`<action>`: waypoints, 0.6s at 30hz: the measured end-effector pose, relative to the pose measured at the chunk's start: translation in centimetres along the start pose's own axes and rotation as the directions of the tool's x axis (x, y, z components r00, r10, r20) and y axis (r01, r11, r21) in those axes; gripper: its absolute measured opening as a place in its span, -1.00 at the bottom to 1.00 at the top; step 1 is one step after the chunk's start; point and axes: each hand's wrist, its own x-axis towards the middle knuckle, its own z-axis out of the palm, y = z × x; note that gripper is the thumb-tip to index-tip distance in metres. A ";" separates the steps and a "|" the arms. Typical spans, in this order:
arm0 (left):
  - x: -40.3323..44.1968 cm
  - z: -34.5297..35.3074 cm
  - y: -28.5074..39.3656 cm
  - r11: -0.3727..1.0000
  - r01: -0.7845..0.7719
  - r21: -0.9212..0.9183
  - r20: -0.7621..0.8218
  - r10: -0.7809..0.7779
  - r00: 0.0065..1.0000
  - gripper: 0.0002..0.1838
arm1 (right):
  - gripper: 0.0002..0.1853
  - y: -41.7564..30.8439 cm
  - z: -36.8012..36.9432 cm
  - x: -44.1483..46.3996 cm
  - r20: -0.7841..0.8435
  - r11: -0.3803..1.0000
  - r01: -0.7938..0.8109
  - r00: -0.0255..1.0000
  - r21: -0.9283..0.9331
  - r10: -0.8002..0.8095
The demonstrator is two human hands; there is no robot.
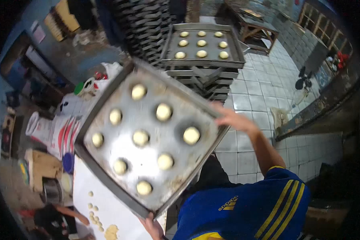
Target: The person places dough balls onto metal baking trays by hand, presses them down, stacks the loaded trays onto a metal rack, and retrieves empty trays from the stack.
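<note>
1. Your held tray (108,162), a square metal one with raised sides, fills the middle of the view, turned cornerwise, its upper-left part lying over the sacks and its lower end over the white table in your line of sight.
2. Nine pale dough balls (141,138) sit on it in three rows of three, each well apart from its neighbours. A bright glare lies on the metal around the middle of the tray.
3. Your right hand (233,119) grips the tray at its right-hand corner, fingers at the rim; they are blurred, so you cannot tell exactly how each one lies.
4. Your left hand (151,226) holds the tray at its bottom corner, nearest your body, with part of the hand hidden below the metal.
5. Beyond the held tray, a second tray (191,60) tops a stack of crossed trays (224,75); it also carries nine balls in three rows. A taller tray stack (142,28) rises behind it, to the left.
6. On the white table (84,176), lower left, lie small loose dough pieces (95,219) and a larger dough lump (111,232). A co-worker's forearm (74,213) reaches in beside them.
7. Left side: printed sacks (54,134) and a blue round lid (68,163). Right side: a dark-bladed fan (304,81) over pale floor tiles (252,96).
</note>
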 end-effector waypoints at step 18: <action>22.7 63.9 -5.0 0.975 -0.147 0.169 0.574 0.024 0.819 0.01 | -0.29 27.6 -50.5 19.2 -0.416 0.706 0.192 0.895 0.682 0.159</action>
